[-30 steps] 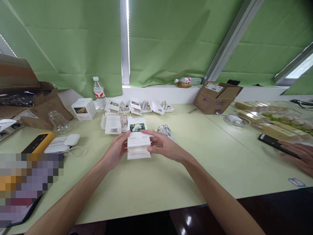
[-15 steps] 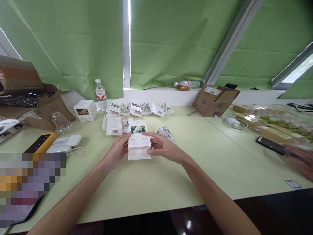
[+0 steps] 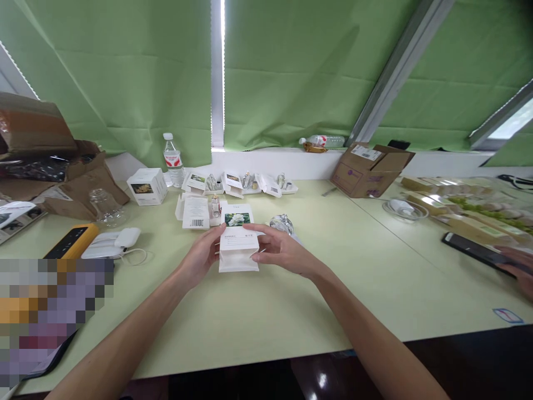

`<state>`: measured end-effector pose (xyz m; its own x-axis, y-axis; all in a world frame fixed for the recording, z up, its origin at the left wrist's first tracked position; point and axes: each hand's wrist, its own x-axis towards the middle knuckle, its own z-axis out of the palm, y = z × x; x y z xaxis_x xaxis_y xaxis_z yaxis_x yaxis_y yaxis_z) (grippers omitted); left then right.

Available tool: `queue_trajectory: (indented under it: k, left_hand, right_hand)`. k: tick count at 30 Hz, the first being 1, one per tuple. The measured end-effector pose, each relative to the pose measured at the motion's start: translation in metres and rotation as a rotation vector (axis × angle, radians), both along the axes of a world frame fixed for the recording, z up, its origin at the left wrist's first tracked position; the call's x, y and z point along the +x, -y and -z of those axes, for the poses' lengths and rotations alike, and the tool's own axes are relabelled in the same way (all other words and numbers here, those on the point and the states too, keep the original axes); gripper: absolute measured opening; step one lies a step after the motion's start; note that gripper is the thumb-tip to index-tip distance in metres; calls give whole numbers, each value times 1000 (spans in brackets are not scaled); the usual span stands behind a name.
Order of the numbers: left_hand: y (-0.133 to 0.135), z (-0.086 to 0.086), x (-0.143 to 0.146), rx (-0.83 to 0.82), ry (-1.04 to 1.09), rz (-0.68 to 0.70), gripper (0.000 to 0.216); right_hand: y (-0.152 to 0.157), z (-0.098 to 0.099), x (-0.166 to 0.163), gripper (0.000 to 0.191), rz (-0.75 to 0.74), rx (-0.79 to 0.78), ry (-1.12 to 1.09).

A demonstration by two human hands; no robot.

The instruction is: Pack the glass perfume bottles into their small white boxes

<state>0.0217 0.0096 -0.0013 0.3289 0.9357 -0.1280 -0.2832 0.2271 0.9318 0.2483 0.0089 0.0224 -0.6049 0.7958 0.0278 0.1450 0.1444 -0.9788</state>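
Between my two hands is a white cardboard box [image 3: 239, 240] with a white-flower picture, its open end facing me. My left hand [image 3: 204, 250] grips its left side, and my right hand [image 3: 280, 250] closes on the right side, thumb near the open end. Just behind the right hand sits a shiny silvery glass piece [image 3: 281, 224]. Past the left hand, an opened white carton [image 3: 195, 212] shows a barcode, with a small glass bottle [image 3: 215, 206] beside it. Farther back stand several opened white cartons [image 3: 232, 185] holding small glass bottles.
At left are a closed white box [image 3: 146, 187], a water bottle [image 3: 173, 161], a brown carton [image 3: 79, 180], a yellow-black device [image 3: 70, 241] and a white charger [image 3: 109, 243]. A cardboard box [image 3: 366, 171] is back right. Another person's hand [image 3: 518, 264] touches a black phone [image 3: 474, 253].
The view has shifted slightly. Both hands keep the same hold on the white box, which has hardly moved. The other person's hand has moved a little to the right.
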Motion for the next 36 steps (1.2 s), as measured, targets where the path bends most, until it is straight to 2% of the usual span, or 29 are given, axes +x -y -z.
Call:
queue_trajectory:
  k: [12,18,26,32,36]
  left_hand:
    - [0,-2,2,18,-17,32,52]
    - [-3,-4,0,36,-69,3,47]
    - [-3,-2,-1,74,-89,-11,51]
    - [-5,-3,-4,85,-191,-140,66]
    - [-4,-10,-6,128,-214,-97,69]
  right_hand:
    - [-2,2,1,63,36,8,-9]
    - [-4,3,0,63,38,-13,-12]
    - [-3,-1,2,62,41,-8,-15]
    - [-4,-1,3,61,72,-51,-34]
    - [-5,1,3,61,83,-27,-7]
